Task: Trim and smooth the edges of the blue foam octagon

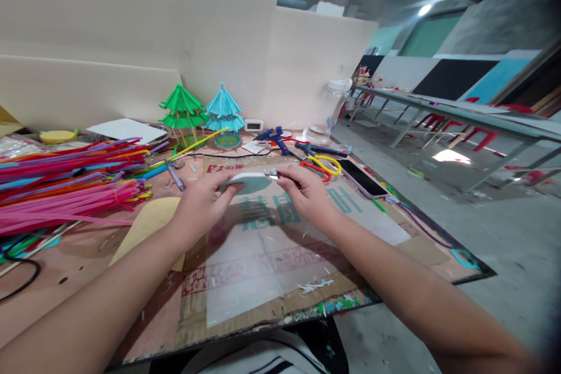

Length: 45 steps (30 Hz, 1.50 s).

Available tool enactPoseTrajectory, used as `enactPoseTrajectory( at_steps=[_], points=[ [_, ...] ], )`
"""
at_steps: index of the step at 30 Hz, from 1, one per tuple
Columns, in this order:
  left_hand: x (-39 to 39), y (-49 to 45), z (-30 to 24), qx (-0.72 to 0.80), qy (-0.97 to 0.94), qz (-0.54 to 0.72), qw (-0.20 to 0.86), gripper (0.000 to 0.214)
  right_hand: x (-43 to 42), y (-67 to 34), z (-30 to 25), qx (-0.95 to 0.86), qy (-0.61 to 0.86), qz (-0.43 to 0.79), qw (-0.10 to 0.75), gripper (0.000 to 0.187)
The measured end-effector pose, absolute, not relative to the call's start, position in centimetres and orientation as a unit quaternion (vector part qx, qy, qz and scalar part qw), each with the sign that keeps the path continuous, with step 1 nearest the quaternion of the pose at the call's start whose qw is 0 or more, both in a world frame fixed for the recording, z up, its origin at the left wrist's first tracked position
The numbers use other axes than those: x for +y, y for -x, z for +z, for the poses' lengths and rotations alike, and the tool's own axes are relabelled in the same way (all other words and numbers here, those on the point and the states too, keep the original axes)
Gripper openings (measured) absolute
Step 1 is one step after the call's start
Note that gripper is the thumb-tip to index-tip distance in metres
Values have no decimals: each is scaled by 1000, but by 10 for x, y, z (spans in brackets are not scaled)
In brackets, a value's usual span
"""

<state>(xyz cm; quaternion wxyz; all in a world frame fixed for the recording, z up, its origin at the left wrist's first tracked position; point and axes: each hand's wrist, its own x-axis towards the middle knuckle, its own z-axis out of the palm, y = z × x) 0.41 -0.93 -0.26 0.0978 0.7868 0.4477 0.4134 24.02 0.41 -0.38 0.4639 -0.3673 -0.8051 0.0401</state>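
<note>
My left hand (209,201) pinches a round pale green-white disc (253,183) by its left edge, raised above the table. Between the fingertips of my right hand (307,193) is a small metal blade (272,175), its tip at the disc's right edge. Most of the blade is hidden by my fingers. Below both hands lies a translucent white sheet (245,280) over printed cardboard (193,304). Thin white shavings (315,286) are scattered near its front edge.
Colourful pipe cleaners (65,181) are heaped at left. Behind stand a green tiered paper model (182,108) and a blue one (223,108). A glue gun (276,137), yellow-handled scissors (326,165), a phone (362,178) and a clear jug (331,108) sit at back right.
</note>
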Motion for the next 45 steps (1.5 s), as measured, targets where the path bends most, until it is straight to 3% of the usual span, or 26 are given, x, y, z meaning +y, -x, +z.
enactPoseTrajectory(
  at_steps=[14,36,45],
  points=[
    [-9,-6,-3,451,-791,385,148,22,6,-244,-3,-823,361,9,437,26],
    [-4,0,-1,493,-782,370,94,24,16,-251,-11,-808,400,-7,432,27],
    [0,-4,19,494,-783,365,96,23,22,-240,29,-800,393,35,452,26]
  ],
)
